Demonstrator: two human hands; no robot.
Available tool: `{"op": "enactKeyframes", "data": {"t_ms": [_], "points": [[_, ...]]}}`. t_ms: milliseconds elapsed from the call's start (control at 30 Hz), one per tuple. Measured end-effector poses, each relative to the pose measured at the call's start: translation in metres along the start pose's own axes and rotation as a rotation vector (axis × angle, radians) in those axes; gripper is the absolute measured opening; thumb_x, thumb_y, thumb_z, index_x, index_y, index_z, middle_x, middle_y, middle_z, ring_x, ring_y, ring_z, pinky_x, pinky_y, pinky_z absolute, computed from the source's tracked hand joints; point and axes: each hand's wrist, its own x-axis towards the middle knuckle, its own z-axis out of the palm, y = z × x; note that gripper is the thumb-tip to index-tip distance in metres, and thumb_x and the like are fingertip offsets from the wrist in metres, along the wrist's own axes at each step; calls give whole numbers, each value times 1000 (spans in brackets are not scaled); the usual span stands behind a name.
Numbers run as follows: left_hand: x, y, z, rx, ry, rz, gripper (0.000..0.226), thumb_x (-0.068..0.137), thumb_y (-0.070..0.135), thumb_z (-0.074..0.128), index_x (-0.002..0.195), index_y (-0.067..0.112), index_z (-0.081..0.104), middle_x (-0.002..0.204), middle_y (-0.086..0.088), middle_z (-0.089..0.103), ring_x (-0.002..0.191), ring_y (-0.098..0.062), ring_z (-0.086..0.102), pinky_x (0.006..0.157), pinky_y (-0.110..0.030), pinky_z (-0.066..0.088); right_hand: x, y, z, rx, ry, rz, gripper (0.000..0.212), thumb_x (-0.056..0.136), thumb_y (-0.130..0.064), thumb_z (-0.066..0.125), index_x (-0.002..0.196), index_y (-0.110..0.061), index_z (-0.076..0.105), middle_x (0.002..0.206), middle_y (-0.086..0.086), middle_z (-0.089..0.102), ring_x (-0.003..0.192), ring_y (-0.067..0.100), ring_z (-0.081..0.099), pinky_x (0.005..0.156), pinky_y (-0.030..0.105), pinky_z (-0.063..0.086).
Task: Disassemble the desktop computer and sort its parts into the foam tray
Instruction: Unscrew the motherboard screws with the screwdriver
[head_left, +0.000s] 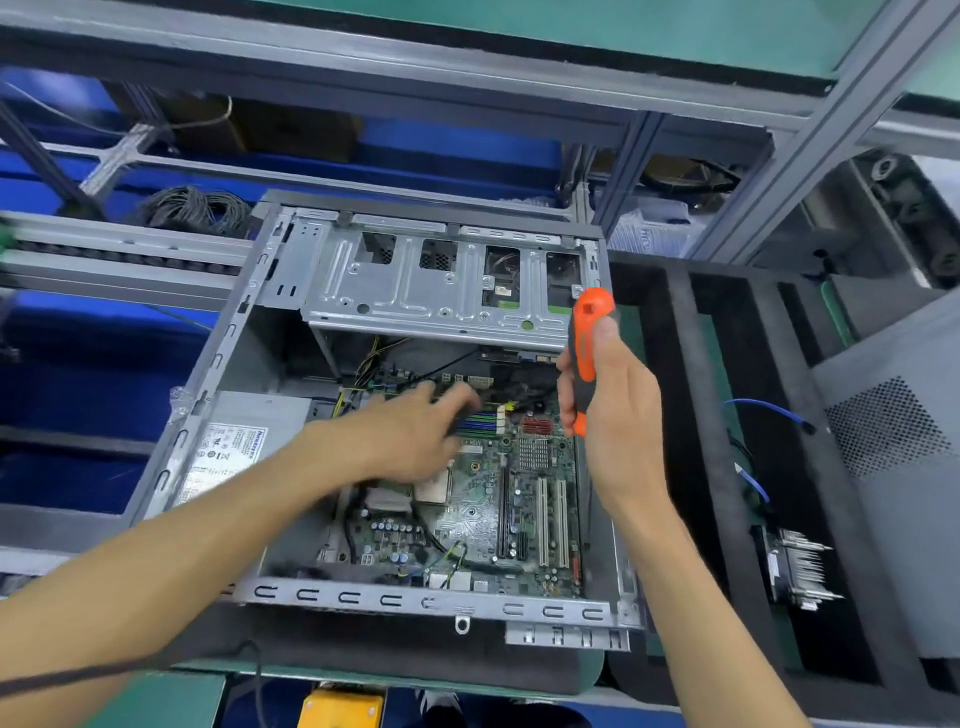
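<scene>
Right hand (618, 410) grips a screwdriver (587, 358) (orange-handled) above the motherboard (498, 499).

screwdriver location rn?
Head view, right of centre: the screwdriver is held upright in the right hand, above the open computer case's right edge.

A grey metal frame (748, 171) is seen rising behind the desk (156, 696), whose surface is covered in green mat. An upper shelf (519, 31) with the same green covering is carried overhead by the frame. Blue panels (62, 395) are seen to the left and behind the frame rails. A coil of dark cables (195, 208) is laid on a rail at the back left. A yellow box (340, 709) is partly visible below the desk's front edge. Lighting is even and bright; no window is in view.
</scene>
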Motion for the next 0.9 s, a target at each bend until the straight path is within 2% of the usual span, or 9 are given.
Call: {"op": "enactKeyframes", "data": {"t_ms": [67,133,233,333,467,567,667,767,900], "points": [[3,-23,-8,-55,97,-91,38,100,32,42,133,20,27,138,-17,47,120,-34,53,104,-51,41,1,2,3,-86,-45,-19,63,94,-66,39,82,-7,61,60,-2,53,54,11,46,51,28,37],[15,-33,-10,10,96,-152,41,98,25,42,134,9,32,137,-19,48,123,-35,49,103,-50,41,4,2,8,-145,-69,-33,66,93,-67,39,83,-6,61,60,-3,54,54,11,46,52,30,36],[31,-29,-13,124,-57,-166,61,95,20,43,152,14,22,153,-17,37,137,-37,37,111,-49,32,6,3,15,-196,-107,-54,68,94,-68,38,83,-4,58,60,6,54,53,16,45,50,33,36],[42,-30,-18,62,-31,-143,53,92,19,45,145,19,41,146,-14,48,130,-35,46,112,-47,32,7,5,16,-265,-147,-74,66,94,-70,37,82,-8,56,65,13,56,57,30,49,54,45,40],[50,-32,-26,-119,53,-137,30,97,31,51,119,14,61,118,-6,62,98,-24,55,85,-32,43,6,8,16,-246,-143,-51,67,93,-72,38,85,-9,57,64,9,56,54,18,48,53,42,40],[49,-28,-31,-250,98,-113,31,97,35,57,116,12,63,107,-4,60,96,-23,55,79,-28,43,6,8,15,-217,-119,-51,66,94,-70,38,84,-8,58,62,0,56,56,12,49,53,33,40],[39,-28,-24,58,251,-93,8,93,17,55,97,11,58,102,-8,67,95,-29,60,81,-31,43,6,9,14,-188,-130,-47,65,95,-70,40,85,-8,59,62,0,55,56,13,48,54,35,40],[27,-30,-21,457,263,-181,20,92,19,53,109,14,61,107,-7,65,103,-28,59,92,-40,37,6,9,14,-198,-132,-56,65,94,-70,40,85,-9,59,63,6,55,55,15,48,55,41,41],[20,-28,-15,293,347,74,28,96,34,53,117,17,61,108,-7,66,101,-28,63,92,-40,46,6,9,16,-191,-108,-61,65,94,-71,40,86,-10,61,66,10,58,55,14,50,54,44,44]]}}
